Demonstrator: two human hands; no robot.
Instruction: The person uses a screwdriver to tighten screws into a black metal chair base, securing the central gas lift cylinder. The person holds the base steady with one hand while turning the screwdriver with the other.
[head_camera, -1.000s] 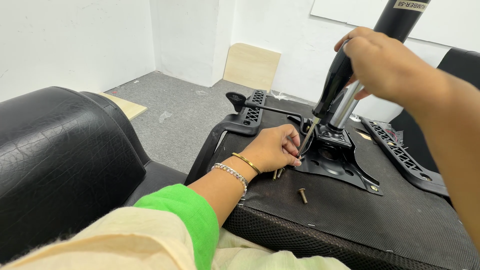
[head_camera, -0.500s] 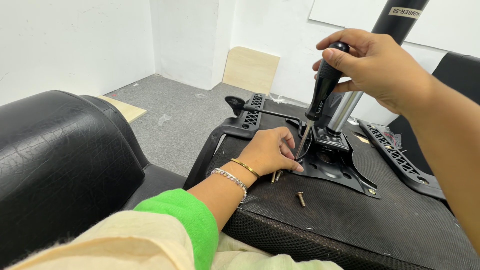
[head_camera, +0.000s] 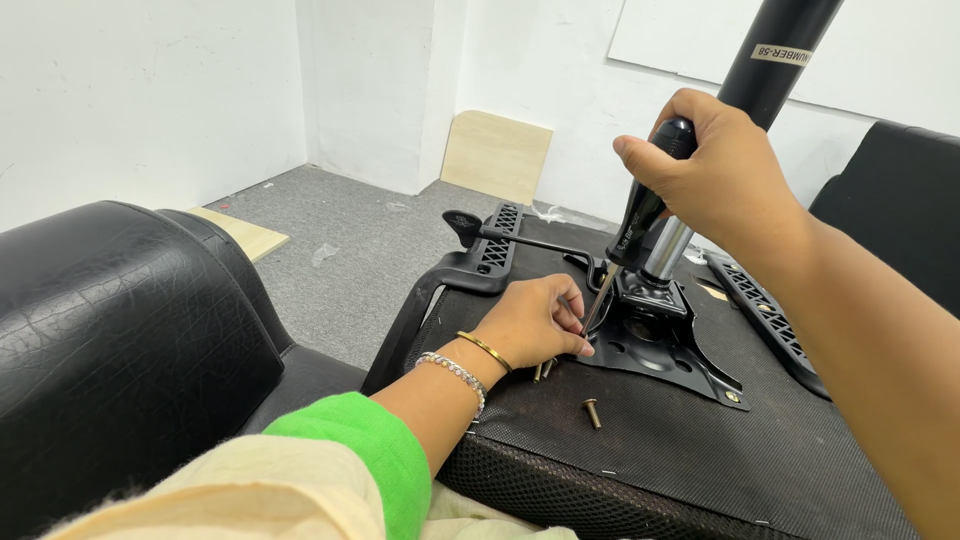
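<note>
An upturned office chair seat lies in front of me, with a black metal base plate bolted on its underside. My right hand grips the black handle of a screwdriver, tip down at the plate's near-left corner. My left hand rests on the seat, fingers pinched around the screwdriver tip and the screw there. A loose brass screw lies on the seat fabric, and two more screws sit just under my left hand. The black and chrome gas cylinder rises from the plate behind my right hand.
A black leather chair back fills the left. Black plastic armrests flank the seat on both sides. Grey carpet, two pale wooden boards and white walls lie beyond. Another black cushion stands at the right.
My right hand shifted its grip higher on the screwdriver handle, now capping its top. The left hand stayed pinched at the tip; the screws have not moved.
</note>
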